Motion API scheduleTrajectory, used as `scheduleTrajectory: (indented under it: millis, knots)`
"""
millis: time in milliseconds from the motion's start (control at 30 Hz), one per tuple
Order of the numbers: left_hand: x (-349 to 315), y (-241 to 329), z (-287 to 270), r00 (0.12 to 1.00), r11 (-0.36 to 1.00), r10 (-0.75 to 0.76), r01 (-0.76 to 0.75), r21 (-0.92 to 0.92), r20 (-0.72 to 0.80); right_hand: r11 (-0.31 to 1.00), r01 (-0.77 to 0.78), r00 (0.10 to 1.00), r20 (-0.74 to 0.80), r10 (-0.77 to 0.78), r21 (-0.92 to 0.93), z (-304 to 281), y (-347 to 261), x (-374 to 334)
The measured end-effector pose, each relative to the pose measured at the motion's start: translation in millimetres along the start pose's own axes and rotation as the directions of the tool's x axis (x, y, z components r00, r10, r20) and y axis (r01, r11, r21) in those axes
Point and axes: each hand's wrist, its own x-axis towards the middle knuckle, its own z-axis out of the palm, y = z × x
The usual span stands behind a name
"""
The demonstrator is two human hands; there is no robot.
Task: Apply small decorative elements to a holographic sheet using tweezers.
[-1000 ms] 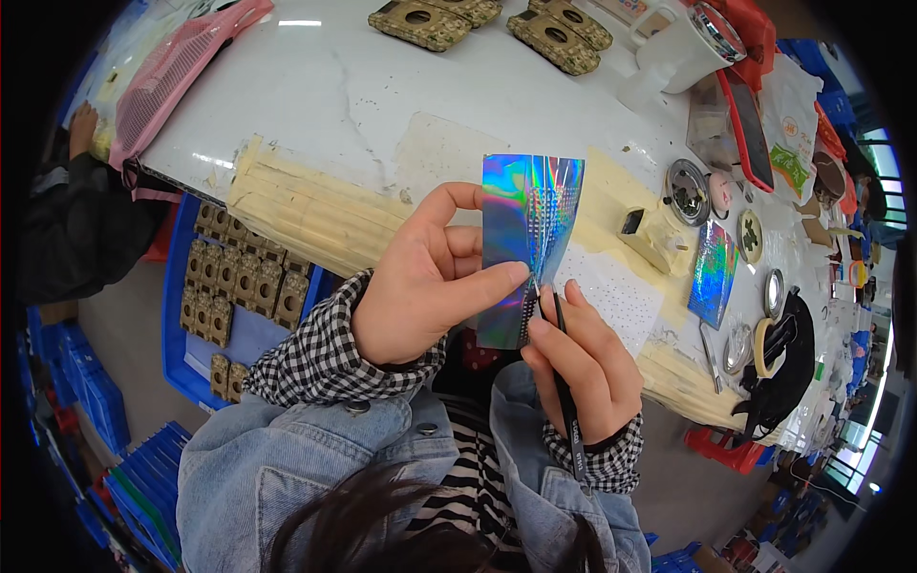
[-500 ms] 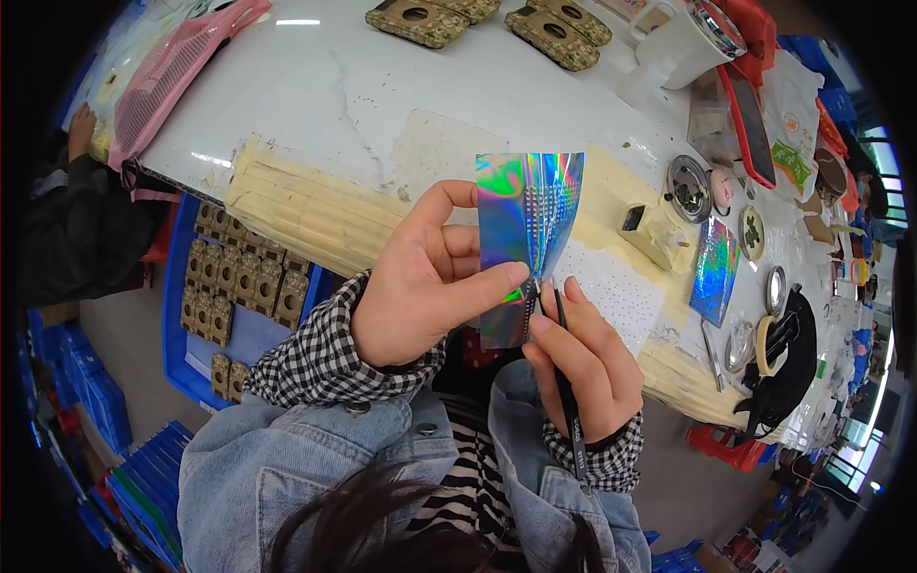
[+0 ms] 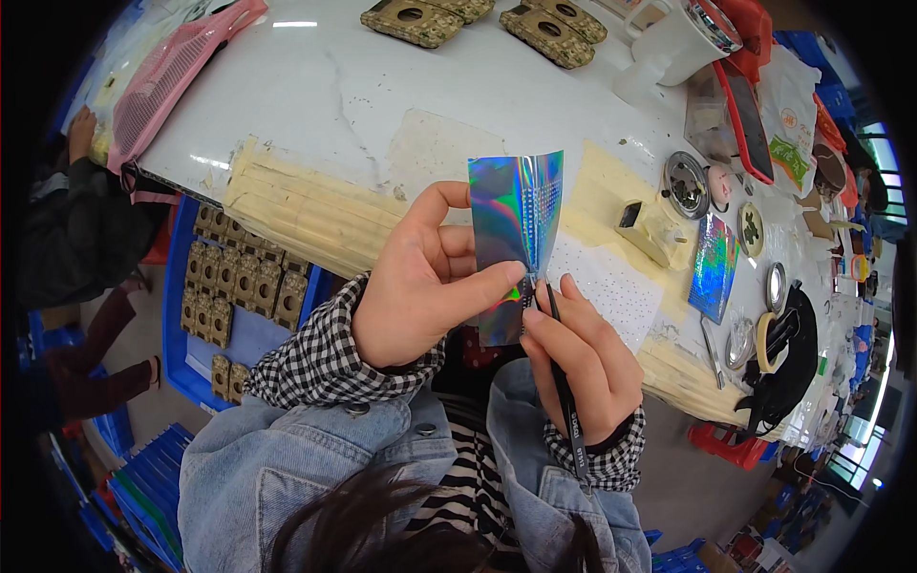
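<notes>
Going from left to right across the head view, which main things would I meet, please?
Pink mesh basket → left hand → held holographic sheet → right hand → second holographic sheet → black bag.

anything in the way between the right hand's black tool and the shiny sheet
Nothing visible: the right hand holds the slim black tool with its tip right at the shiny sheet. The left hand grips the sheet, its thumb beside that tip.
</notes>
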Motion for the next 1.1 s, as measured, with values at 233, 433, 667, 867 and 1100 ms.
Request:
scheduleTrajectory:
  millis: [233, 433, 667, 867, 1100]
  knots:
    - [0, 3, 2, 0.998, 0.995, -0.055, 0.053, -0.086, -0.026, 0.993, 0.096, 0.995, -0.006, -0.096, -0.067, 6, 3, -4]
    - [0, 2, 0, 0.996, 0.989, -0.085, 0.082, -0.120, -0.027, 0.985, 0.152, 0.987, -0.042, -0.156, -0.086, 12, 7, -7]
    - [1, 1, 0, 0.996, 0.985, -0.089, 0.084, -0.152, -0.027, 0.976, 0.178, 0.982, -0.034, -0.184, -0.123, 12, 8, -6]
    - [2, 1, 0, 0.993, 0.979, -0.117, 0.113, -0.172, -0.011, 0.981, 0.142, 0.986, -0.066, -0.152, -0.130, 14, 7, -10]
    - [2, 1, 1, 0.992, 0.972, -0.126, 0.121, -0.203, -0.012, 0.974, 0.148, 0.989, -0.003, -0.151, -0.173, 10, 7, -13]
